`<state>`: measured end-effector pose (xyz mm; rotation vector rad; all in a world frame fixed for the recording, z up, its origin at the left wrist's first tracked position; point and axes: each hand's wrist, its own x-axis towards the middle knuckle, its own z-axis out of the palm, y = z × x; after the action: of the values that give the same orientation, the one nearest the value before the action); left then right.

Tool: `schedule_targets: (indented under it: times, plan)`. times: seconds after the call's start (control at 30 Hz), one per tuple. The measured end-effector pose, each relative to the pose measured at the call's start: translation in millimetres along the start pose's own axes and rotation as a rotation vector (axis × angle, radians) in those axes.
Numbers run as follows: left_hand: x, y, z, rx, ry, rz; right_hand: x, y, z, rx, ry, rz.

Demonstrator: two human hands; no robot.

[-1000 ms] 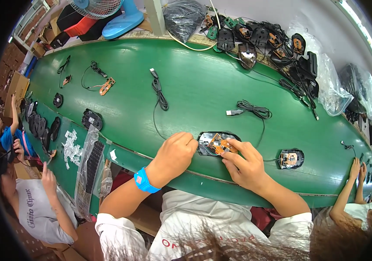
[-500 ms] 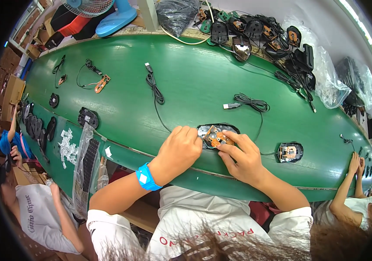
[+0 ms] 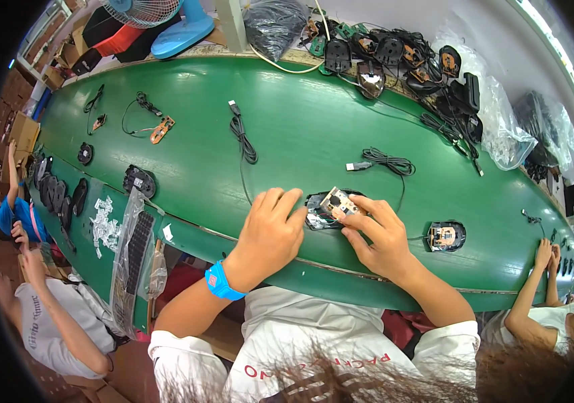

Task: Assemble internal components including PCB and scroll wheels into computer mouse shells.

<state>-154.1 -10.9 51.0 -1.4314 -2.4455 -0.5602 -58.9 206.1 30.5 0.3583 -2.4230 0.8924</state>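
My right hand [image 3: 382, 235] pinches an orange-brown circuit board [image 3: 338, 201] between thumb and fingers. The board is tilted over an opened black mouse shell [image 3: 315, 219], which lies on the green bench near its front edge. At the shell's left side is my left hand [image 3: 272, 227], fingers bent and drawn together; whatever they grip is hidden. A black USB cable [image 3: 249, 153] runs down behind that hand. Beyond the shell lies another coiled USB cable [image 3: 394, 161]. To the right sits an opened mouse [image 3: 447, 236] with its board inside.
More mouse shells [image 3: 139, 181] and a loose board with cable [image 3: 162, 130] lie to the left. White small parts [image 3: 105, 227] are piled by a plastic bag [image 3: 129, 269]. Mouse parts [image 3: 391, 50] crowd the back ledge near a blue fan [image 3: 183, 33]. People work on both sides.
My right hand has lifted and tilted the circuit board up from the shell. My left hand has shifted slightly left, its fingers a little off the shell's edge.
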Motion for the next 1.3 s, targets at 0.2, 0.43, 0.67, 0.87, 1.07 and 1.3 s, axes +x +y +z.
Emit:
schedule_targets:
  times: [0.2,0.43,0.67,0.87,1.07,1.3]
  plan:
    - [-13.8,29.3,19.3,-0.165,0.149,-0.179,-1.3,-2.7,-5.8,-0.055,-0.069,-0.029]
    - [-22.6,55.8,35.9,-0.198,0.198,-0.316,2.4,9.0,-18.3,-0.154,-0.158,0.009]
    - [-20.0,65.2,43.5,-0.124,0.162,-0.34,17.8,13.6,-25.8,-0.17,-0.262,0.0]
    - [-16.1,70.0,46.4,-0.101,0.097,-0.388,20.1,19.1,-26.9,-0.137,-0.312,-0.023]
    - [-17.1,70.4,48.4,-0.099,0.064,-0.388,20.9,32.0,-26.4,-0.143,-0.335,-0.094]
    - [-20.5,68.1,48.1,-0.086,0.03,-0.335,21.1,54.7,-28.3,-0.003,-0.317,-0.198]
